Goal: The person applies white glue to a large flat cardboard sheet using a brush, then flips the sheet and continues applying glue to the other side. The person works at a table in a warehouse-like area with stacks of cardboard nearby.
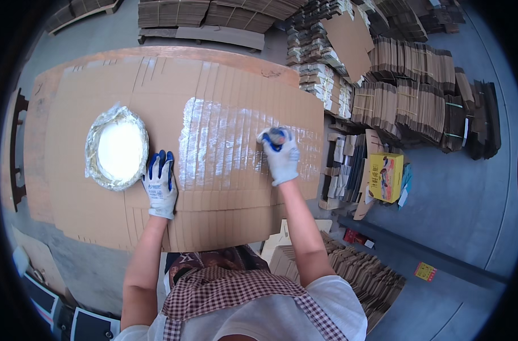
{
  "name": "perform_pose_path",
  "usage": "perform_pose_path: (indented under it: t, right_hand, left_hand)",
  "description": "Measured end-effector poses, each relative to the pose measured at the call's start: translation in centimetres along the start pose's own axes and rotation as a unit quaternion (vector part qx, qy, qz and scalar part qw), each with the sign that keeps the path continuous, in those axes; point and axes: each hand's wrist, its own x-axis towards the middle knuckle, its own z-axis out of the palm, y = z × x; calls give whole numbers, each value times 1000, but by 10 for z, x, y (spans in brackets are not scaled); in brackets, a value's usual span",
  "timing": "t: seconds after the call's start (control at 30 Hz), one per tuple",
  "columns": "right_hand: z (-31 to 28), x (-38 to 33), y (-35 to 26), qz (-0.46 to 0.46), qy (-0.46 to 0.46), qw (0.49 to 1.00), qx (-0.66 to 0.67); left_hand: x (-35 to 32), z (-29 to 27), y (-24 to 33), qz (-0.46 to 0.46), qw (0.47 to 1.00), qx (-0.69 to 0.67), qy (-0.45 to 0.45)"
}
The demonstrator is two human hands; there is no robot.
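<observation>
A fanned row of flat cardboard blanks [225,199] lies on a big cardboard-covered table [60,113]. A shiny wet band of white glue [225,142] runs across their overlapped flaps. My right hand [280,154], in a white and blue glove, is closed around a brush at the right end of that band. My left hand [160,184], gloved the same way, lies flat with fingers spread on the cardboard just left of the glue band. Beside it stands a foil-lined bowl of white glue [117,149].
Bundled stacks of flat cardboard [418,96] fill the floor at the right and back. A yellow printed box [386,176] stands among scraps by the table's right edge. More folded blanks [355,273] lie at my lower right. A dark beam [418,250] crosses the grey floor.
</observation>
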Motion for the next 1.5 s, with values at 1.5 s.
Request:
perform_pose_path:
  t: [1.5]
  right_hand:
    - [12,-161,-67,-315,-159,927,-128]
  left_hand:
    - [-2,4,-4,16,1000,-7,-1]
